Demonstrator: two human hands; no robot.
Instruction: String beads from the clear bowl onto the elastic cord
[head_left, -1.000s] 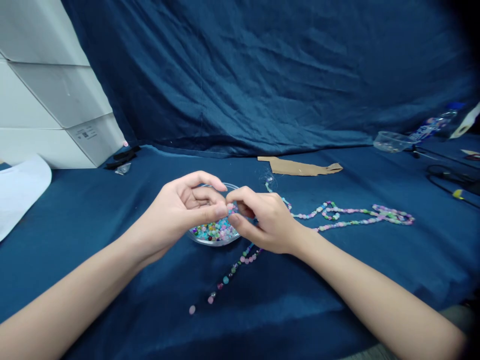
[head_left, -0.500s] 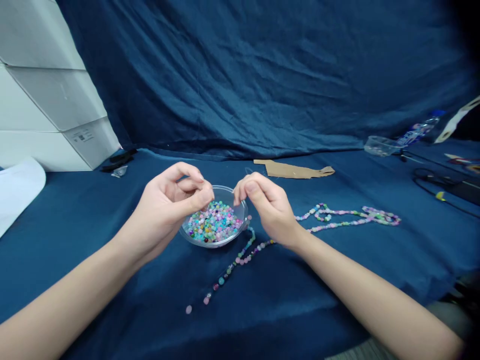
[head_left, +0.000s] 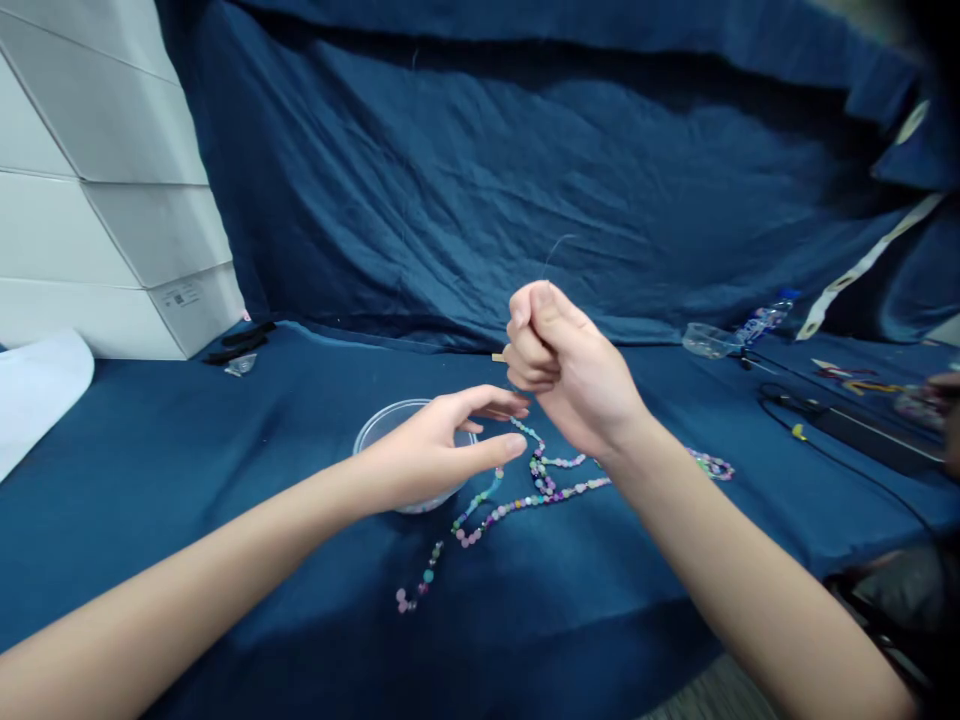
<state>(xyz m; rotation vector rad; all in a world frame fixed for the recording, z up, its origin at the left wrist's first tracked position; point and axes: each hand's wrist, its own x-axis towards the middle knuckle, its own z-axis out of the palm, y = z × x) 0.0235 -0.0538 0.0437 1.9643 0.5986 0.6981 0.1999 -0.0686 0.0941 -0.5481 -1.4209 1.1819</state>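
Note:
My right hand is raised in a fist and pinches a thin clear thread, whose end curls up above the thumb. My left hand reaches over the clear plastic bowl, its thumb and fingers apart; I see nothing held in it. Just past its fingertips a long strand of pastel beads runs across the blue cloth and passes behind my right forearm. A short row of beads lies in front of the bowl. My left hand hides most of the bowl's contents.
White boxes are stacked at the left, with dark items beside them. To the right are a clear container, a bottle, a black cable and a power strip. Blue cloth covers the table.
My right hand has risen with the thread, away from the bowl. My left hand has opened and moved right, over the bowl. The bead strand has shifted, and the view has turned right.

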